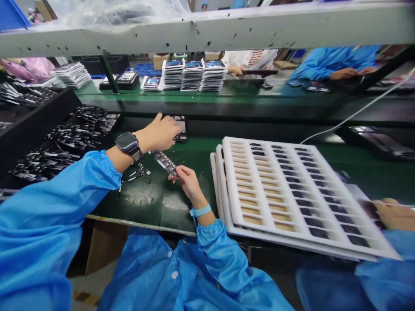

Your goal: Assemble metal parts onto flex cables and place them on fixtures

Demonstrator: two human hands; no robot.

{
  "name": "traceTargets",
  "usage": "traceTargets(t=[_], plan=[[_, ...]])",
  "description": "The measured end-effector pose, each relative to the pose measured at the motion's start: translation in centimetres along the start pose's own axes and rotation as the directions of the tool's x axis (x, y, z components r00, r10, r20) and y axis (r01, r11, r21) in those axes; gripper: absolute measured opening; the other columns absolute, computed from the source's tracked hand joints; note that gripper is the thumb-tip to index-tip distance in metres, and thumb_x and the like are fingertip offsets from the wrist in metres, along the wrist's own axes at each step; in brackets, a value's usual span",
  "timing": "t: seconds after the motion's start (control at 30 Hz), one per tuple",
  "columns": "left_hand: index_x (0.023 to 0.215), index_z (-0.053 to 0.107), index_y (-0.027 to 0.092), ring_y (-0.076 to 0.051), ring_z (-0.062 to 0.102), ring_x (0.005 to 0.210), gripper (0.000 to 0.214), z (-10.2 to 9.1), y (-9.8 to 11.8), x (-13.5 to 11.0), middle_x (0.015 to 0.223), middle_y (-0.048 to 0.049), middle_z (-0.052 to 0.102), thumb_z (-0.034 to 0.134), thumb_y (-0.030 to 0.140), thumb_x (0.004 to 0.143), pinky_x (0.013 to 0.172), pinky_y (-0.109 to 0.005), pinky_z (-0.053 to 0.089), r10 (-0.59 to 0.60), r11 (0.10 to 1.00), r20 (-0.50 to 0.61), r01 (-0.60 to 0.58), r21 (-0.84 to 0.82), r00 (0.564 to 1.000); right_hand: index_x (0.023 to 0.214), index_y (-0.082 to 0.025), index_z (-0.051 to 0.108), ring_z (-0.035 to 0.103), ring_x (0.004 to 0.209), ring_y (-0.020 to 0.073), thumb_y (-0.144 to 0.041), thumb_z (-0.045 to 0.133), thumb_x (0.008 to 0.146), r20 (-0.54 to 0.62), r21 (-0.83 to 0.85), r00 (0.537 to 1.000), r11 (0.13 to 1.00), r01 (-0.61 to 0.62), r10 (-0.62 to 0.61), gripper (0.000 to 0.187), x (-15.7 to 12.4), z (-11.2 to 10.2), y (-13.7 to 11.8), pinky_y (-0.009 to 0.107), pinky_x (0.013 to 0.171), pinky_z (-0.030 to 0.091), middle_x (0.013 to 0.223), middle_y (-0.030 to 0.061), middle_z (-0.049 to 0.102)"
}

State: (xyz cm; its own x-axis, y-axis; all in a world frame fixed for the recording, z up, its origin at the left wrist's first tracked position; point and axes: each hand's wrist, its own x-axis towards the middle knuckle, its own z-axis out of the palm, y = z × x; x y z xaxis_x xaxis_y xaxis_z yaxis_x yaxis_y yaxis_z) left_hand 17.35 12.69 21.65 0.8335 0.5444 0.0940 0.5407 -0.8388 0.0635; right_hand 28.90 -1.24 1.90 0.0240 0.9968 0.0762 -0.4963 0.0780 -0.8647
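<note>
My left hand (160,131), with a dark smartwatch (129,144) on its wrist, reaches forward over a dark flat part (180,131) at the back of the green work mat (158,203); its fingers curl down onto that part. My right hand (188,179), with a blue wrist strap (201,211), pinches one end of a narrow circuit board strip (164,162) and holds it just above the mat. Both my arms are in blue sleeves.
Stacked white foam trays (292,194) with rows of small slots lie to the right. Piles of dark strips (65,138) fill the left. Stacks of flat packs (193,75) stand on the far conveyor. Other people in blue sit opposite, and another hand (394,214) shows at right.
</note>
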Motion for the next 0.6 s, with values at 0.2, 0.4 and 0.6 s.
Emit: traceTargets(t=[0.2, 0.4, 0.6], plan=[[0.105, 0.069, 0.018, -0.026, 0.065, 0.110, 0.014, 1.2, 0.5, -1.6, 0.105, -0.0062, 0.066, 0.069, 0.032, 0.100, 0.105, -0.043, 0.049, -0.431, 0.830, -0.603, 0.033, -0.557, 0.671, 0.086, -0.019, 0.073, 0.074, 0.077, 0.0197, -0.057, 0.087, 0.085, -0.083, 0.080, 0.996, 0.996, 0.036, -0.029, 0.040, 0.2, -0.4, 0.5, 0.028, 0.063, 0.055, 0.084, 0.0059, 0.078], [0.090, 0.067, 0.019, -0.016, 0.064, 0.070, 0.040, 11.9, 2.7, -7.8, 0.078, -0.0037, 0.069, 0.076, 0.058, 0.093, 0.065, -0.027, 0.049, -0.820, 0.227, -0.184, 0.012, -0.974, 0.541, 0.091, -0.019, 0.075, 0.072, 0.072, 0.0186, -0.056, 0.088, 0.083, -0.111, 0.030, 0.994, 0.999, 0.014, -0.011, 0.041, 0.6, -0.4, 1.3, 0.028, 0.060, 0.054, 0.088, 0.0067, 0.077], [0.084, 0.070, 0.019, -0.014, 0.058, 0.059, 0.039, 16.4, 2.5, -8.0, 0.070, -0.0007, 0.067, 0.087, 0.054, 0.081, 0.055, -0.025, 0.044, -0.776, -0.024, 0.017, -0.003, -1.000, 0.631, 0.098, -0.018, 0.077, 0.075, 0.075, 0.0195, -0.053, 0.089, 0.083, -0.018, -0.040, 0.999, 0.998, -0.047, 0.046, 0.040, 0.4, -0.2, 1.8, 0.028, 0.063, 0.055, 0.087, 0.0064, 0.079]])
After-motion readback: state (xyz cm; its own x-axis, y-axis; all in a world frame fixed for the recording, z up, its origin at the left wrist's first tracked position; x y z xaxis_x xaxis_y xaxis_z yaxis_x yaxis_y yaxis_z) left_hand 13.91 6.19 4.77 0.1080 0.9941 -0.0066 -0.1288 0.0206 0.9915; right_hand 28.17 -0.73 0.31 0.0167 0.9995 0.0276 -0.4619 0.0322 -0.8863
